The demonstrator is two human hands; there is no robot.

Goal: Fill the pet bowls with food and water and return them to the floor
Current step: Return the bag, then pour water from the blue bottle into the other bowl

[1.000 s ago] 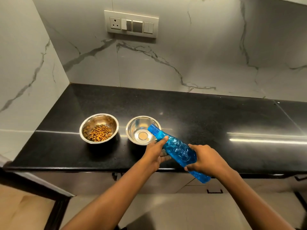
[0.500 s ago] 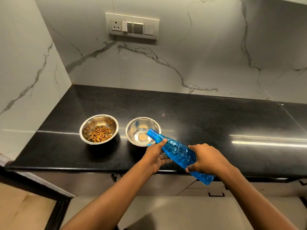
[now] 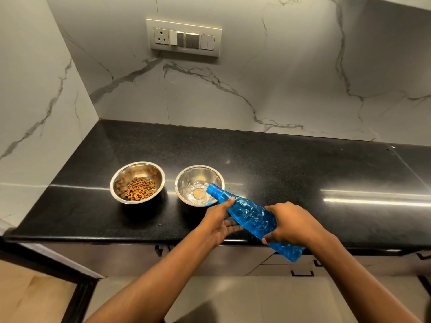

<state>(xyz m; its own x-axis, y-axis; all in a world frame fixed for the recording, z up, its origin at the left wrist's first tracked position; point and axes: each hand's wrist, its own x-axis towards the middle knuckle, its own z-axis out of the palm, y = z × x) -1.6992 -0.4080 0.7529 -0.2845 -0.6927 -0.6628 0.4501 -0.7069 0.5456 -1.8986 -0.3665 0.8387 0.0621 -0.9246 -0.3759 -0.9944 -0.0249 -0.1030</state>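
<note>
Two steel bowls stand side by side on the black counter (image 3: 291, 169). The left bowl (image 3: 137, 181) holds brown kibble. The right bowl (image 3: 198, 184) has a little water rippling at its bottom. A blue plastic bottle (image 3: 250, 215) is tilted with its uncapped mouth over the right bowl's near rim. My left hand (image 3: 218, 221) supports the bottle near its neck from below. Around the bottle's lower body my right hand (image 3: 292, 223) is wrapped.
A marble wall rises behind and to the left of the counter, with a switch plate (image 3: 184, 37) high on the back wall. Cabinet fronts (image 3: 300, 264) lie under the counter edge. A dark frame (image 3: 77, 297) runs along the floor at lower left.
The bottle has tipped lower, its mouth now dipping over the right bowl's rim. Water now ripples in the right bowl. Both hands stayed on the bottle.
</note>
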